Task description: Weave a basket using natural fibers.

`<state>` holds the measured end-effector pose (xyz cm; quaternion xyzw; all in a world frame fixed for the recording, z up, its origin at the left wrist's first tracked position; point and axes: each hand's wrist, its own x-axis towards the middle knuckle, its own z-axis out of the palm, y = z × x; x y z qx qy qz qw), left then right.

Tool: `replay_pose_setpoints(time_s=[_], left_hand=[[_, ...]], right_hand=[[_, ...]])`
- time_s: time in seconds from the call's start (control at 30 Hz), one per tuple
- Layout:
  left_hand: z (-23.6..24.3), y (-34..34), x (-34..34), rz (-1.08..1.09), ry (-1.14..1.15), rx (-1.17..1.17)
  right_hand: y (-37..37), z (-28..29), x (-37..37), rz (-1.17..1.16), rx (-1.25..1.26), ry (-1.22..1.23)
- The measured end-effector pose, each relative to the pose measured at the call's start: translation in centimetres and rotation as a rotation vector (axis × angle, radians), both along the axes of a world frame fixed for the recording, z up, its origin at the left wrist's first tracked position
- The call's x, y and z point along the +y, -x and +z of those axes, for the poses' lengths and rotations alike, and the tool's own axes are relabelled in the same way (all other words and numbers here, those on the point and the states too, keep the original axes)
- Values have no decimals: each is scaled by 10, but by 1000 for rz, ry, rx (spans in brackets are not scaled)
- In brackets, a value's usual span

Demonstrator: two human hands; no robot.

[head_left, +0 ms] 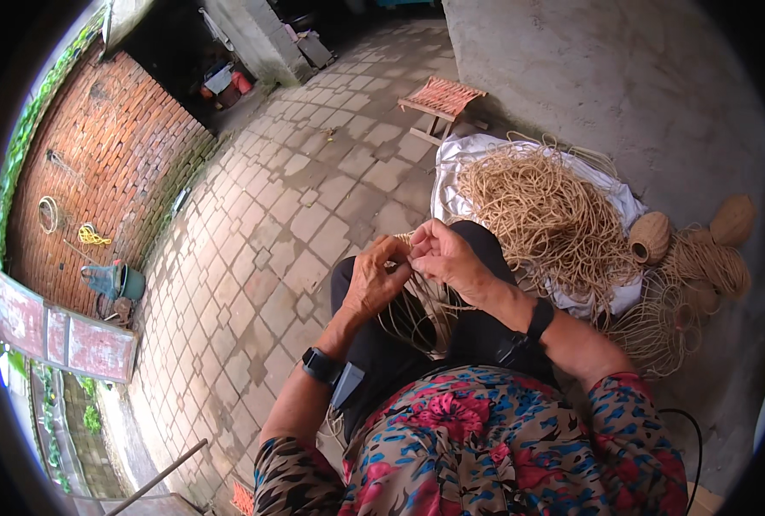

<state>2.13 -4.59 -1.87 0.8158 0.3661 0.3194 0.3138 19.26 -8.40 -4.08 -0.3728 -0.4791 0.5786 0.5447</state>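
Above my knees, my left hand point(376, 277) and my right hand point(456, 260) meet, fingertips almost touching. Both are closed in a pinch on thin tan cord; the exact spot they grip is partly hidden by the fingers. Loose strands of the same cord point(406, 320) hang in loops below the hands, between my legs and over my dark trousers. To the right of my knees lies a large tangled heap of tan cord point(544, 205) on a white sack point(449, 165).
A low folding stool point(444, 98) with a slatted reddish seat stands beyond the sack. Cord spools point(650, 237) and a loose coil of wire-like strands point(657, 331) sit at the right by the grey wall point(649, 103). Left, a bucket point(131, 282) stands against a brick wall point(99, 172).
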Motion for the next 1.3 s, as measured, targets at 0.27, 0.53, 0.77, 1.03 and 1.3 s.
replay_pose_setpoints(time_s=[0.27, 0.53, 0.77, 1.03, 1.3], left_hand=[[-6, 1, -3, 53, -42, -106], [-2, -5, -5, -155, -231, 84], [-5, -10, -9, -65, -333, 44], [8, 3, 6, 51, 306, -42], [12, 5, 10, 94, 477, -56]], right_hand=[[1, 3, -4, -59, -252, -145], [-54, 34, -8, 231, -671, -328], [-218, 58, -12, -952, -1375, -773], [-373, 0, -47, -608, -1795, 225], [-87, 4, -7, -174, -821, -672]])
